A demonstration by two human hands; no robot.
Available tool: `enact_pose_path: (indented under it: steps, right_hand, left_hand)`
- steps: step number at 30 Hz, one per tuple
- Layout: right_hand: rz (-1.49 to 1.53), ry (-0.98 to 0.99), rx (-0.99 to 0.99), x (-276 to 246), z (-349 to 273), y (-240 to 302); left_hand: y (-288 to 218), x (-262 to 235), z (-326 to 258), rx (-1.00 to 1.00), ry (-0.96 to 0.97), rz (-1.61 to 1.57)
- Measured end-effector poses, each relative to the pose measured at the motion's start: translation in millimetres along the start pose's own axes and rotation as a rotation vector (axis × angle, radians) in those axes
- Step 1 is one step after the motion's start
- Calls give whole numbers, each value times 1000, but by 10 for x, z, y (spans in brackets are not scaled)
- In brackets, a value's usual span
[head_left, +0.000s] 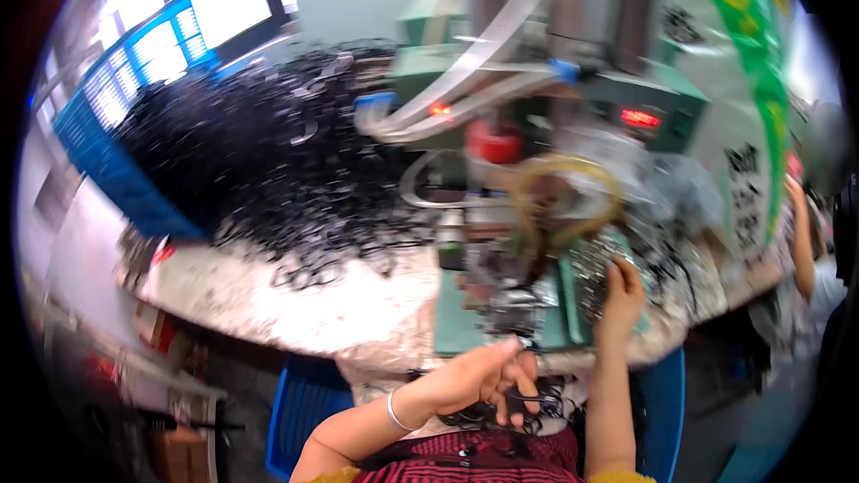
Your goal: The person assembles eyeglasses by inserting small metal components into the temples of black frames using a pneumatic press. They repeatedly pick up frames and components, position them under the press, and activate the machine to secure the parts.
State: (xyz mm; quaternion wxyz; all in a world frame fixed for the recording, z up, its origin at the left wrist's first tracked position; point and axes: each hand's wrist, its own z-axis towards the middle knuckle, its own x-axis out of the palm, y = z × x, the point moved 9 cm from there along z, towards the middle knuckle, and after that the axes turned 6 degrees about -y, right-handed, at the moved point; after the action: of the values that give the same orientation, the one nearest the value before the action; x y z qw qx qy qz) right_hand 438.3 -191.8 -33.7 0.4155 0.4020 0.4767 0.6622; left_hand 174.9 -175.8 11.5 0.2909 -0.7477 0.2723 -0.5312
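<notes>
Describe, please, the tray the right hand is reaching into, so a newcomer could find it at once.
Start at the green bench machine with red lights, then drop to the near table edge. Right of the machine's base sits a green tray of small shiny metal parts, the right hand on it; the surrounding heaps are black loops.

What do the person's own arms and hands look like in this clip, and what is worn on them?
Both forearms are bare. The left hand has a thin silver bangle at the wrist. The right hand shows no jewellery. Yellow sleeve edges show at the bottom edge.
</notes>
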Motion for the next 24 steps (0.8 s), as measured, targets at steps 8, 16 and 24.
enact_pose_path:
  steps: [8,16,24]
  right_hand:
    - [-126,116,-139,-252,-29,356]
    - [-328,82,-399,116,-260,656]
    - [-539,7,-624,-341,-346,846]
  left_hand:
    - [-1663,-1821,-1971,612,-1277,1662]
    - [-1098,-3894,-2281,491,-1779,1621]
    - [-1214,-2753,-1297,146,-1566,1883]
